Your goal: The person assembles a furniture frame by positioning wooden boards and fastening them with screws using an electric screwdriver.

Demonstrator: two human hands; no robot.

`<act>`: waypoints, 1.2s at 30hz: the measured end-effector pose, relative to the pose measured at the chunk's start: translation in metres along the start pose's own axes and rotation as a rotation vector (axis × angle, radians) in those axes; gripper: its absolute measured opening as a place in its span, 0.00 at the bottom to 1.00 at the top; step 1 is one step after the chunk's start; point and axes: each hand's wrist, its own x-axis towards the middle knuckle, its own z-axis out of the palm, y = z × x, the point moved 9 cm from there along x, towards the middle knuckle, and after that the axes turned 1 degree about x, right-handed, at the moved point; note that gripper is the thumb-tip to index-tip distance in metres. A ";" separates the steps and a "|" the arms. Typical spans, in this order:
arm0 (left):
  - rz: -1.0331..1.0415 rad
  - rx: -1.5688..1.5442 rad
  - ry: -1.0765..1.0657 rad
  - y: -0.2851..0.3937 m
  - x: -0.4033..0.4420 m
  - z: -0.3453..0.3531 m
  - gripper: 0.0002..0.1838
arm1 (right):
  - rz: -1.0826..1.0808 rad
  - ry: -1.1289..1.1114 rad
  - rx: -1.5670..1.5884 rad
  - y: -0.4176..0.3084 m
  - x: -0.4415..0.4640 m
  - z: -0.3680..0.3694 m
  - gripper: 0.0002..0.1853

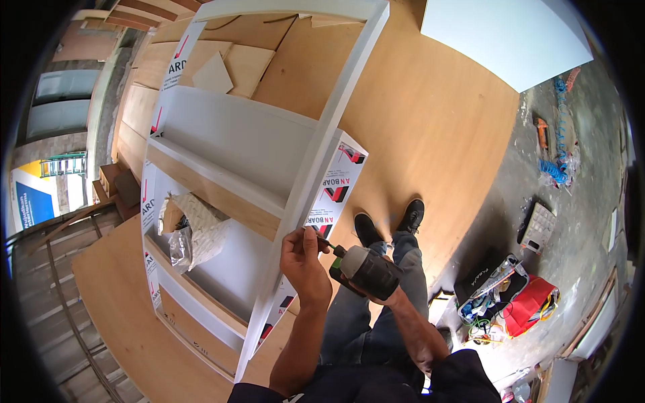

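My right hand (386, 294) is wrapped round a dark power drill (369, 272) with a green part on its body. The drill's bit points left toward the white frame (321, 144). At the frame's edge my left hand (306, 258) is closed, its thumb and fingers pinched beside the bit tip; what they hold is too small to make out. The frame stands on a wooden sheet, with crossbars and white panels inside. Printed board covers its outer side (329, 195). In one compartment lie a crumpled wrapping (205, 232) and a clear plastic bag (180, 248).
My shoes (368, 230) stand on the wooden sheet (437, 101). A white panel (500, 33) lies at the top right. On the concrete floor are an orange tool (542, 133), a blue hose (554, 169), a power strip (539, 227), an open toolbox (494, 289) and a red bag (527, 305).
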 end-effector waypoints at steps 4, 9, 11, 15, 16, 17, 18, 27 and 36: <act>-0.025 0.014 0.006 -0.003 0.000 0.003 0.09 | 0.150 0.040 0.203 0.042 -0.013 0.002 0.26; -0.101 -0.020 0.018 -0.008 0.001 -0.001 0.09 | -0.024 0.100 -0.132 0.010 0.002 -0.009 0.31; -0.127 -0.068 0.011 -0.011 0.002 0.001 0.09 | -0.117 0.088 -0.347 -0.008 0.012 -0.009 0.31; -0.298 -0.147 -0.020 -0.013 -0.003 0.009 0.09 | 0.077 0.093 -0.039 -0.011 0.033 -0.011 0.29; -0.329 -0.097 -0.048 -0.013 -0.004 0.009 0.09 | 0.132 0.091 0.029 -0.013 0.038 -0.013 0.29; -0.331 -0.093 -0.046 -0.013 -0.004 0.004 0.09 | 0.187 0.092 0.096 -0.014 0.042 -0.014 0.28; -0.266 0.102 -0.047 -0.007 -0.004 -0.006 0.09 | 0.203 0.068 0.139 -0.014 0.044 -0.013 0.27; 0.912 1.077 -0.385 0.109 0.023 0.021 0.13 | 0.075 0.080 0.091 0.009 0.032 -0.003 0.24; 0.866 1.124 -0.735 0.076 0.041 0.039 0.12 | 0.080 0.120 0.181 0.005 0.037 -0.007 0.26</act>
